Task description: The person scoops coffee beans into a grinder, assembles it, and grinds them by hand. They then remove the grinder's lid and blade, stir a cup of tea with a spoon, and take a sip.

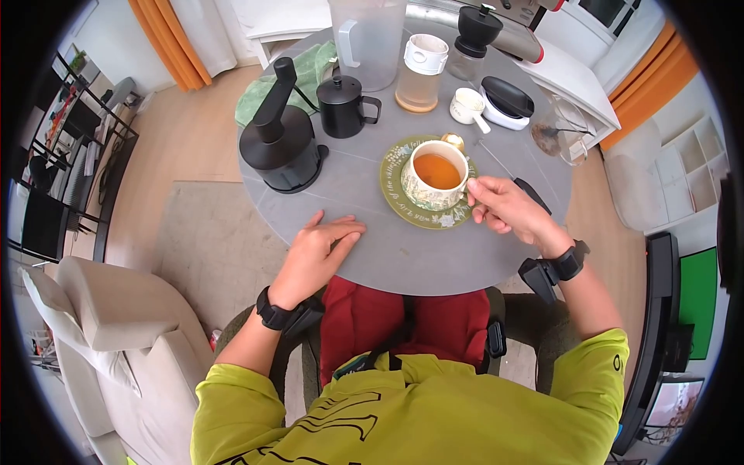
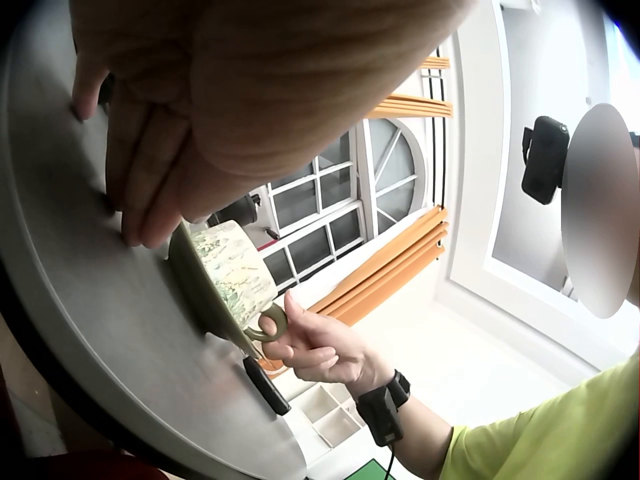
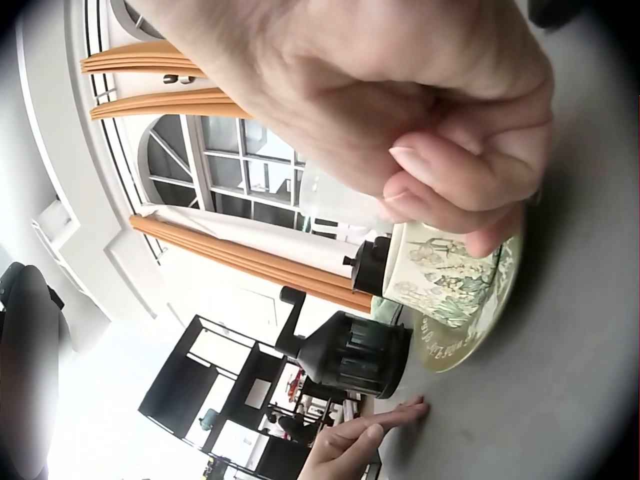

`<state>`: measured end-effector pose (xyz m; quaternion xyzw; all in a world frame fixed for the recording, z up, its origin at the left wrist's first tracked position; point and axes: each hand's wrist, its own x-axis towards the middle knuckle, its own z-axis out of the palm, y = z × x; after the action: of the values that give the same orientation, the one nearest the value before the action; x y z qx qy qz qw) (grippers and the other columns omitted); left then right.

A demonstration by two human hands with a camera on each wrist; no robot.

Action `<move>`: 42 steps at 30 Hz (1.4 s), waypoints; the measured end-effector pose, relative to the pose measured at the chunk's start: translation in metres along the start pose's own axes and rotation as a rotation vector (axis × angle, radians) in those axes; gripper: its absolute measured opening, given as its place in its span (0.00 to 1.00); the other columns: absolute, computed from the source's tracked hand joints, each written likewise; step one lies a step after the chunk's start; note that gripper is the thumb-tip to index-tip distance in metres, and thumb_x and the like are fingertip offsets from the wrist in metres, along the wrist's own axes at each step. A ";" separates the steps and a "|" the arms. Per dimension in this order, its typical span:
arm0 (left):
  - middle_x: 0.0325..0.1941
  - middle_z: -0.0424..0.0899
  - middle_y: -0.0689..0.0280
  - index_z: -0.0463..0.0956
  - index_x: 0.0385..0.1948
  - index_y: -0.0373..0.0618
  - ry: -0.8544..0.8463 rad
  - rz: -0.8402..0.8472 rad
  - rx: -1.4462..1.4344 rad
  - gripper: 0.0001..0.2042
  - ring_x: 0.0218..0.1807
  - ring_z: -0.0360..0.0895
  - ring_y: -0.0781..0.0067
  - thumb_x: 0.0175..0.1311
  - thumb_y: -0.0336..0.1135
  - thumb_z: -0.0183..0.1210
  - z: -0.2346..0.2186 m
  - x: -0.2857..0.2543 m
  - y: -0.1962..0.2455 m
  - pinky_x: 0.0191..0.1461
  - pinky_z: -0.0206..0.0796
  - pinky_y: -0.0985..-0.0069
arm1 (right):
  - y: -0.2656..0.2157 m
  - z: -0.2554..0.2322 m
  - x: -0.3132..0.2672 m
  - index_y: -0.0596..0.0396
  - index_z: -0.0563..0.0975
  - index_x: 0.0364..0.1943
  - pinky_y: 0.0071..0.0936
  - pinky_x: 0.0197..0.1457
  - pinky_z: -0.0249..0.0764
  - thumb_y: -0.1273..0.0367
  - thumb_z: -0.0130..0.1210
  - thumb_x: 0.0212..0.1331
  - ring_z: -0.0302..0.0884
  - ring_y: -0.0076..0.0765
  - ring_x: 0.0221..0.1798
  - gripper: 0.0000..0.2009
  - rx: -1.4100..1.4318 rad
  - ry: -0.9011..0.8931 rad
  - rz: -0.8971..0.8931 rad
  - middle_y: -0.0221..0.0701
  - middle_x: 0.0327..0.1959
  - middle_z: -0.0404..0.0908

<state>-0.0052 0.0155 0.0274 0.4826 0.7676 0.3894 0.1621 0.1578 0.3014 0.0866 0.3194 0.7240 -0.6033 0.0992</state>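
A floral cup [image 1: 435, 175] of orange-brown drink sits on a green saucer [image 1: 397, 200] with white lettering on its rim. My right hand [image 1: 508, 205] pinches the cup's handle between thumb and curled fingers; the left wrist view shows the green handle [image 2: 268, 322] at those fingertips. To the left of the saucer, my left hand [image 1: 322, 246] rests on the grey table [image 1: 387, 260], its fingers loosely extended and holding nothing. Behind the cup, a small gold-coloured piece [image 1: 452, 141] lies at the saucer's far rim. A black-handled utensil [image 1: 535, 195] lies just beyond my right hand.
A black hand-crank grinder [image 1: 280, 151] and a black pitcher [image 1: 341, 107] stand at the left, near a green cloth [image 1: 256, 91]. Along the back are a clear jug [image 1: 372, 46], a white-collared glass [image 1: 420, 77], a white scoop [image 1: 468, 105] and a glass vessel [image 1: 559, 133].
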 end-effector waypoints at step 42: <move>0.48 0.87 0.62 0.83 0.44 0.42 -0.081 -0.143 -0.075 0.09 0.60 0.79 0.60 0.67 0.26 0.55 -0.008 0.010 0.011 0.76 0.46 0.51 | -0.002 0.023 -0.069 0.59 0.69 0.29 0.19 0.25 0.53 0.57 0.53 0.70 0.57 0.17 0.22 0.18 0.385 0.135 -0.572 0.24 0.23 0.67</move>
<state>-0.0082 0.0236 0.0421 0.4354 0.7778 0.3854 0.2385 0.2040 0.2559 0.1190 0.1557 0.6620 -0.7097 -0.1838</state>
